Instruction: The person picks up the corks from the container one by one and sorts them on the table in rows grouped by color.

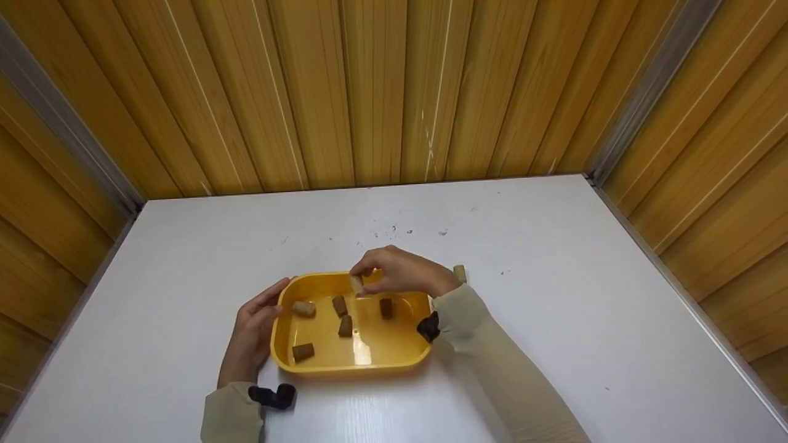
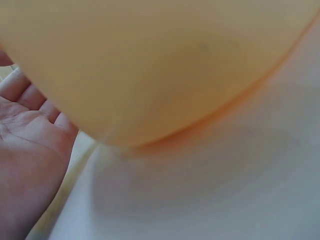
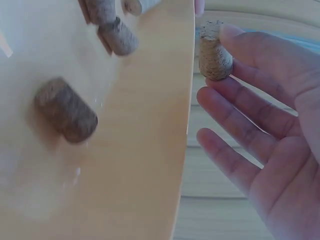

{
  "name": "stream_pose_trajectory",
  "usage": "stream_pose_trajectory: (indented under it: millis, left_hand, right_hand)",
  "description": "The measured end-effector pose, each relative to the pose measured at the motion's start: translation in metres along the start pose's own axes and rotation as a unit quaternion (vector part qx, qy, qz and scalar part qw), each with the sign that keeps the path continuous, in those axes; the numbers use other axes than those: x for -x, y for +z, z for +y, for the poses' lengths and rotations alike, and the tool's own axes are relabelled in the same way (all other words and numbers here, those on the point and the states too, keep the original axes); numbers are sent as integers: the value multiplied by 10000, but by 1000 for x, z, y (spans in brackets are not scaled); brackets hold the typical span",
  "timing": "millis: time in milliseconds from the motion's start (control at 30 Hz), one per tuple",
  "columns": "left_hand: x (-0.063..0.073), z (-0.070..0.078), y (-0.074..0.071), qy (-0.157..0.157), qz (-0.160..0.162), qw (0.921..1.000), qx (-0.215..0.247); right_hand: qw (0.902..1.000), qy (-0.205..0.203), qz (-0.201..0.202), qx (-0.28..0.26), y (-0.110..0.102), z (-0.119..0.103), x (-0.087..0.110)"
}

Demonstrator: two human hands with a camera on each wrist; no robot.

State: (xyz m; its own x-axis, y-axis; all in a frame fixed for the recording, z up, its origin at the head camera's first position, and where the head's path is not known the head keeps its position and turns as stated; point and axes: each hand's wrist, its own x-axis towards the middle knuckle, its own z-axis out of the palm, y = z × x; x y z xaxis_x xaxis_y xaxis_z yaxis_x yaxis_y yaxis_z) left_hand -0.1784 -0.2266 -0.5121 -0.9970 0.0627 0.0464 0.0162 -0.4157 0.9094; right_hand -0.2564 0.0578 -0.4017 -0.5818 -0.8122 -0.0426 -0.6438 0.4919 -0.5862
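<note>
My right hand [image 1: 397, 271] pinches a pale cork stopper [image 3: 215, 55] between thumb and fingers. In the head view it is over the far side of a yellow plastic tray [image 1: 354, 369]. My left hand [image 1: 249, 329] grips the tray's left end, its thumb at the rim and its fingers along the outer wall. Several corks lie scattered inside: a light one [image 1: 304, 308] at the left, a brown one [image 1: 303, 352] near the front left corner, a dark one [image 1: 386, 308] right of centre. The left wrist view shows the tray's outside and the left palm [image 2: 32, 145].
One more cork [image 1: 460, 273] stands on the white table [image 1: 542, 295], just beyond the right wrist. Dark specks mark the tabletop behind the tray. Yellow wood-patterned panels [image 1: 375, 92] enclose the back and both sides.
</note>
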Motion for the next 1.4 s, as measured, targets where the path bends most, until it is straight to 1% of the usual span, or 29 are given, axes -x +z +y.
stream_pose_trajectory:
  millis: [333, 567, 667, 833, 1100, 1233, 1400]
  left_hand:
    - [-1, -1, -2, 5, 95, 10000, -8]
    - [-4, -2, -1, -13, 52, 10000, 37]
    - [-5, -2, 0, -28, 19, 10000, 31]
    - [-5, -2, 0, -44, -38, 10000, 20]
    - [-5, 1, 0, -247, 68, 9997, -48]
    - [-5, 3, 0, -256, 82, 9996, -48]
    - [-5, 3, 2, -314, 153, 9993, -91]
  right_hand:
    - [9989, 326, 326, -119, -18, 22, 23]
    - [9941, 910, 520, -288, -31, 37, 43]
    - [9924, 1039, 583, -304, -35, 44, 52]
    - [9896, 1254, 663, -228, -39, 57, 65]
    - [9840, 1529, 831, -391, -41, 75, 84]
    - [9793, 1740, 938, -424, -42, 82, 94]
    - [9783, 1749, 1065, -312, -42, 94, 108]
